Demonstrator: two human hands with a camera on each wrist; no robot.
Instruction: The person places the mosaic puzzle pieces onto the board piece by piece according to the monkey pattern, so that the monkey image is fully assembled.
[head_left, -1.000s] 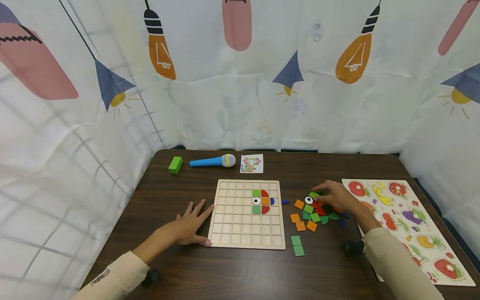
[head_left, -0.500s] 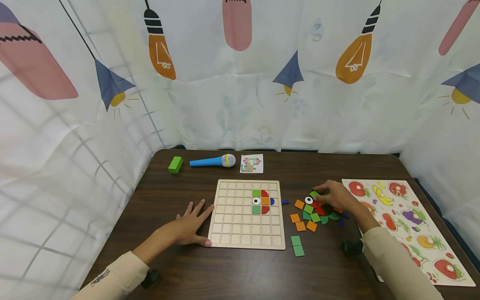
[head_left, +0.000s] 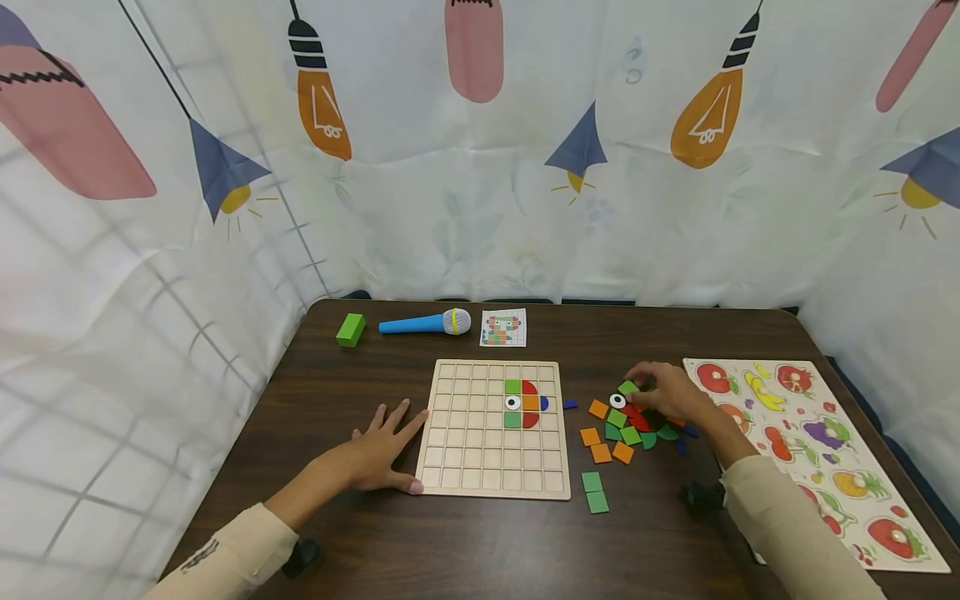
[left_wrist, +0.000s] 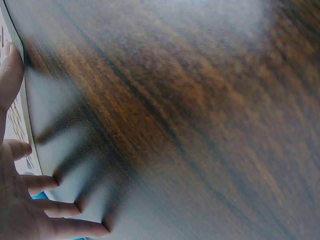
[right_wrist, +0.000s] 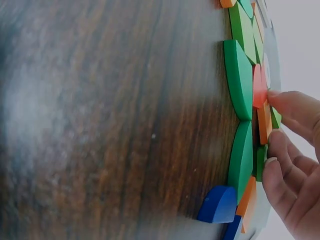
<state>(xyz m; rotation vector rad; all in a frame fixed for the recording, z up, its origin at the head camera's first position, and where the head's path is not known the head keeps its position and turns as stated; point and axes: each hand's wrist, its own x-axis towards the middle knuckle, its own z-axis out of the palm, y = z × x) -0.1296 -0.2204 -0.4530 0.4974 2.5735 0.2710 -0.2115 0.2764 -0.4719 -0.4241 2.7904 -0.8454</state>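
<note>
My left hand lies with fingers spread at the left edge of a pale wooden grid board, thumb and forefinger touching it. Several pieces fill part of the board's upper right: green squares, red quarter circles, orange squares, a blue piece and a white eye disc. My right hand reaches into the loose pile of coloured pieces right of the board. Its thumb and fingertips sit around a light green square and an orange piece; I cannot tell whether they pinch one. Green quarter circles lie nearby.
At the back stand a green block, a blue toy microphone and a small pattern card. A fruit picture board lies under the right forearm. Two green squares and a blue piece lie near the board.
My right hand has shifted only very slightly over the pile. The left hand and the board have stayed in place.
</note>
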